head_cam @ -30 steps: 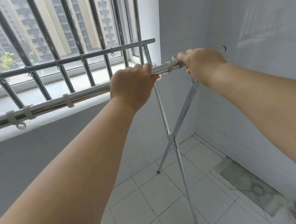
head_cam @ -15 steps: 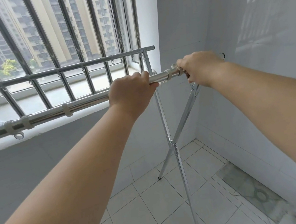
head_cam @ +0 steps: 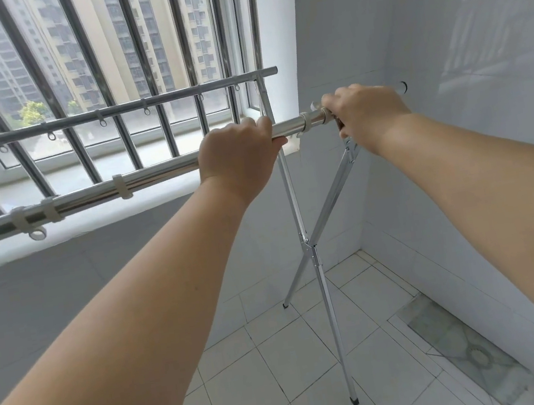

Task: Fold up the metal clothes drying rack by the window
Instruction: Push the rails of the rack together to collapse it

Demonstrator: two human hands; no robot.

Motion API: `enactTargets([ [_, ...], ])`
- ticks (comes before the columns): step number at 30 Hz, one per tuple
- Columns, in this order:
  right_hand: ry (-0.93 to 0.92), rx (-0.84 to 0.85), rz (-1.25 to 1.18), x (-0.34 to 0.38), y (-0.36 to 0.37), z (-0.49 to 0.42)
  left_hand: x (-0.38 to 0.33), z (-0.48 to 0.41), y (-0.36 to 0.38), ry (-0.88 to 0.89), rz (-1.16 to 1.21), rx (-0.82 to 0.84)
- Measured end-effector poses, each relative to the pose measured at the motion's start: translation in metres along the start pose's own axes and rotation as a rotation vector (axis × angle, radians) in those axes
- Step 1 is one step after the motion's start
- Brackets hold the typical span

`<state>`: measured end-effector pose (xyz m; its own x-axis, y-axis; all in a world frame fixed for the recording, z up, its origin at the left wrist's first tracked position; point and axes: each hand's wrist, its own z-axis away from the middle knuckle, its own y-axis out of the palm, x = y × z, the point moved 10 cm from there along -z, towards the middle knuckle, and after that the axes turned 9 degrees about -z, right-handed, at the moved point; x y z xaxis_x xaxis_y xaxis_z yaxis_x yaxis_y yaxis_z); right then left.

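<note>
I see the left hand (head_cam: 238, 158) closed around the near bar (head_cam: 151, 176) of the drying rack (head_cam: 306, 245), which stands beside the window (head_cam: 100, 71). The right hand (head_cam: 366, 111) grips the same bar near its end, fingers wrapped

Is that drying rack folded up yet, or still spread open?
Still spread: the rack's legs cross in an X, feet apart on the floor, top bars apart.

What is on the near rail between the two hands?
In the head view, a short stretch of near rail shows between the left hand and right hand. One white plastic clip sits on it, nothing else.
</note>
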<state>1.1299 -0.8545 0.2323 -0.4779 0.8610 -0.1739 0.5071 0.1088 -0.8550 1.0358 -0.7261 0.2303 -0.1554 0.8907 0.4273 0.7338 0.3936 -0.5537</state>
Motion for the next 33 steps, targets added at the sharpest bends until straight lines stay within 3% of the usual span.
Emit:
enactTargets([
  [8,0.011,0.018,-0.02,0.001,0.031,-0.008,-0.005,0.001,0.024,0.006,0.009,0.008],
  [13,0.04,0.027,-0.039,-0.012,0.046,-0.015,-0.014,-0.005,0.031,-0.002,-0.171,-0.041],
  [24,0.083,0.052,-0.089,-0.022,0.065,-0.05,-0.012,-0.027,0.058,0.0,-0.184,-0.063],
  [33,0.117,0.016,-0.123,-0.021,0.06,-0.028,-0.024,-0.019,0.052,0.01,-0.182,-0.076],
])
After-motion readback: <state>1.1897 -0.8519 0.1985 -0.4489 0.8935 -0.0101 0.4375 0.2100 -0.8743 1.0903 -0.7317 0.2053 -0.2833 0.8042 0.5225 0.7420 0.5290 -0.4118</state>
